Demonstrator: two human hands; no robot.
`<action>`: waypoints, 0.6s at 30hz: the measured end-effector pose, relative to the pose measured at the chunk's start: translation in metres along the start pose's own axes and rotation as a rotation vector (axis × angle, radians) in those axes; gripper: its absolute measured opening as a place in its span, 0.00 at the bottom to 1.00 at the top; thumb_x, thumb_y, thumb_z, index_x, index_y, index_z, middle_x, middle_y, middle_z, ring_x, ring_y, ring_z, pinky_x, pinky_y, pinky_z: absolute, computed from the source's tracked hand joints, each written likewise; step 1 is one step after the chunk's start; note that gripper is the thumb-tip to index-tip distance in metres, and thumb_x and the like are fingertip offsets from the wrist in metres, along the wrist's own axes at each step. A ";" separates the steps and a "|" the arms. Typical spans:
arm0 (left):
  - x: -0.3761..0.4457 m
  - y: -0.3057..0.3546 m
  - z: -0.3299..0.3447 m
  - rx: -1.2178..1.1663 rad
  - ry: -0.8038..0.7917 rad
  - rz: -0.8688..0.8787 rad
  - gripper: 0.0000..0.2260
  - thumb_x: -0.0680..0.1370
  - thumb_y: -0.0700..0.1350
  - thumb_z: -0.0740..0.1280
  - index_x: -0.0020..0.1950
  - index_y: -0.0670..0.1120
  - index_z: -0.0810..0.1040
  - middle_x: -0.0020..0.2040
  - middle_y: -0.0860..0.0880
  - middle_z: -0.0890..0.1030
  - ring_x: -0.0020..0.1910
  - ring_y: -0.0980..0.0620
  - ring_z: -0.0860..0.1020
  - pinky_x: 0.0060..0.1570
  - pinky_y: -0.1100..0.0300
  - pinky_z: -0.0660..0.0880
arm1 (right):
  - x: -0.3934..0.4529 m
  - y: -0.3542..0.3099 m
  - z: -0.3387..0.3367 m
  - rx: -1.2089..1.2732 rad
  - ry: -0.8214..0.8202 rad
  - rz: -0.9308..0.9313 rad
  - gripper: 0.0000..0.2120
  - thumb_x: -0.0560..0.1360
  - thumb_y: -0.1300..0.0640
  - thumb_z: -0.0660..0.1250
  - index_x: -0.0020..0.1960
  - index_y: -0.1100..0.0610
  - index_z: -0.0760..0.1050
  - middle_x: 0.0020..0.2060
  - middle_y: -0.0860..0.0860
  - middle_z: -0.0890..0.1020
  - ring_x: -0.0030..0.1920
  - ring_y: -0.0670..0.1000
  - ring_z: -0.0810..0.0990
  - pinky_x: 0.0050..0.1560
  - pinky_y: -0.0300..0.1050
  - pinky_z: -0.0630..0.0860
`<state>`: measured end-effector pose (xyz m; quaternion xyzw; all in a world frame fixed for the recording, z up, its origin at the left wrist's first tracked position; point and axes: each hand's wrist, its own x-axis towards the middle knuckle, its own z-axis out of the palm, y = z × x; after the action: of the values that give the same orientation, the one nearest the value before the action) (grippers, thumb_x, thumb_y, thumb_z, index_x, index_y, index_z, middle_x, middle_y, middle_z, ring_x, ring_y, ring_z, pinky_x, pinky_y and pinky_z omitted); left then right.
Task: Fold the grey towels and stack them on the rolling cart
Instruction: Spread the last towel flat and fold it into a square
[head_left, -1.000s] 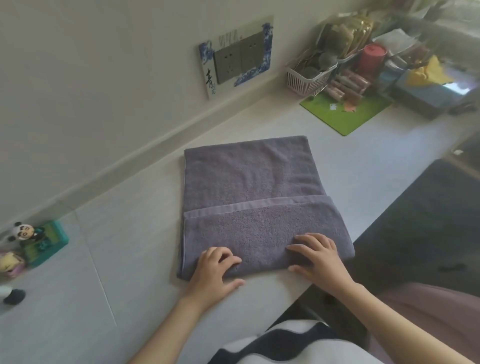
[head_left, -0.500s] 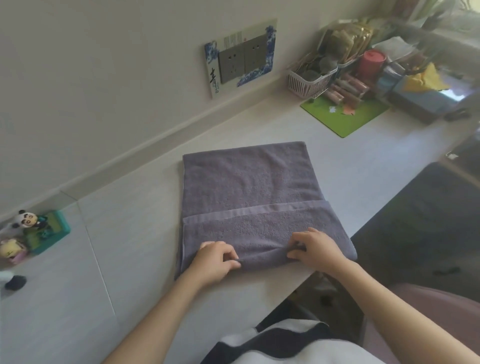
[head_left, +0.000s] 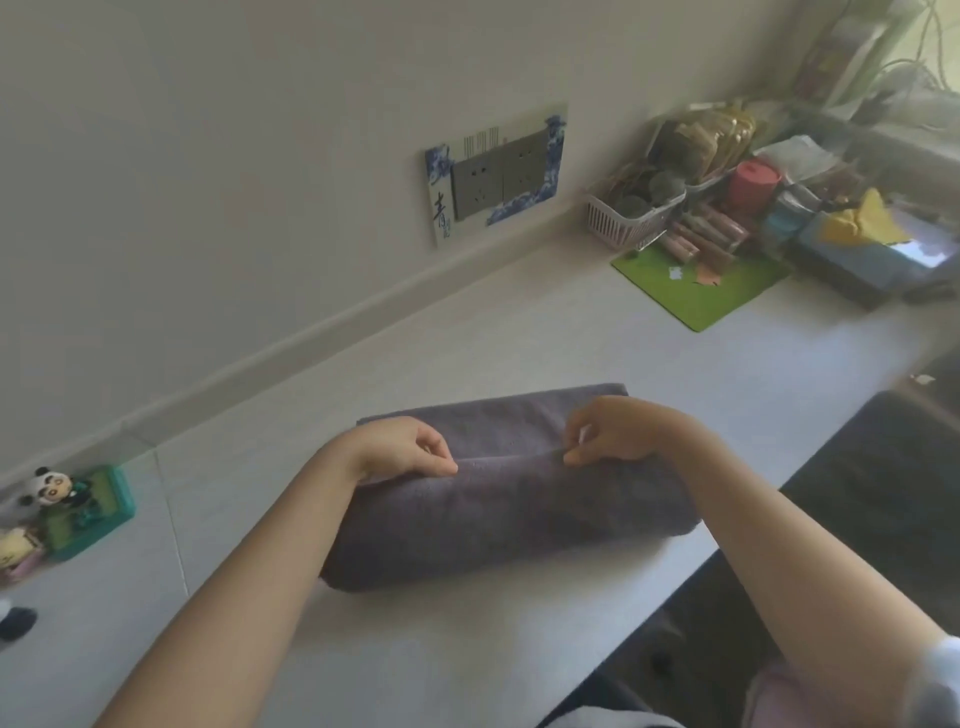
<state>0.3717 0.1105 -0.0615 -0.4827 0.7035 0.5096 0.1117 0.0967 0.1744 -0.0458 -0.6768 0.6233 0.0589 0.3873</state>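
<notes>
the grey towel (head_left: 498, 514) under my fingers is soft terry cloth, matt, with a fine nubbly pile. the counter (head_left: 467, 332) beneath it looks smooth and pale with a faint sheen, like laminate. the wall (head_left: 208, 182) is matt and even. the little basket (head_left: 623, 226) at the back is slatted plastic, the green mat (head_left: 727, 291) flat and matt, the socket plate (head_left: 493, 176) smooth grey plastic, and the panda figure (head_left: 52, 486) glossy plastic
</notes>
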 end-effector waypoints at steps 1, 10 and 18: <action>0.008 0.002 -0.006 0.016 0.009 -0.019 0.04 0.74 0.48 0.71 0.40 0.52 0.81 0.37 0.59 0.81 0.40 0.60 0.77 0.49 0.62 0.71 | 0.011 0.002 -0.006 -0.007 0.011 0.004 0.08 0.74 0.50 0.69 0.49 0.53 0.78 0.44 0.46 0.77 0.46 0.48 0.75 0.42 0.39 0.67; 0.085 -0.002 -0.022 0.149 0.226 -0.134 0.14 0.81 0.52 0.60 0.45 0.47 0.81 0.52 0.44 0.82 0.49 0.48 0.78 0.50 0.59 0.70 | 0.095 0.028 -0.023 0.049 0.045 0.108 0.18 0.78 0.41 0.58 0.55 0.52 0.79 0.58 0.53 0.79 0.53 0.51 0.75 0.53 0.43 0.69; 0.094 -0.020 -0.007 0.381 0.190 -0.050 0.13 0.73 0.60 0.68 0.45 0.51 0.74 0.53 0.47 0.74 0.55 0.46 0.73 0.53 0.56 0.70 | 0.097 0.044 -0.002 -0.181 0.025 0.084 0.27 0.74 0.39 0.63 0.68 0.53 0.68 0.61 0.54 0.76 0.62 0.55 0.72 0.60 0.51 0.71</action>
<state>0.3423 0.0511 -0.1312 -0.5161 0.7822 0.3167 0.1466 0.0775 0.0986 -0.1190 -0.6829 0.6482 0.1228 0.3136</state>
